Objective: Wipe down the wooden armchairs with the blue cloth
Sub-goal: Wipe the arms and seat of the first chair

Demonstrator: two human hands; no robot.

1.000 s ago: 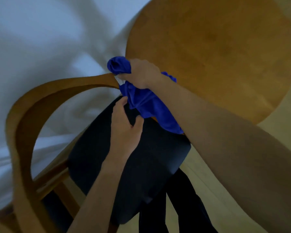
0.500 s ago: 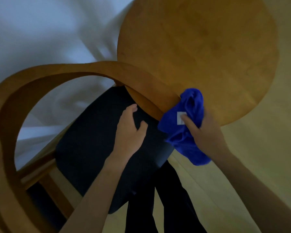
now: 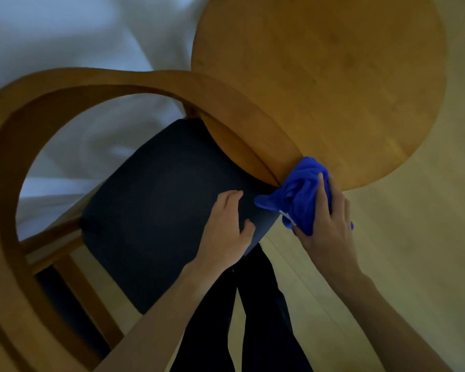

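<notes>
- The step in hand looks like wiping the curved wooden arm [image 3: 226,103] of the armchair [image 3: 8,183], at its front end, just beside the round wooden surface [image 3: 320,76].
- The blue cloth [image 3: 298,194] is bunched against that end, above the corner of the dark seat [image 3: 159,210].
- The right hand [image 3: 325,221] has its grip closed round the cloth, fingers spread over it.
- The left hand [image 3: 226,226] rests flat on the seat, grip open and empty.
- Next, probably, the cloth must run along the unwiped wood with steady pressure.
</notes>
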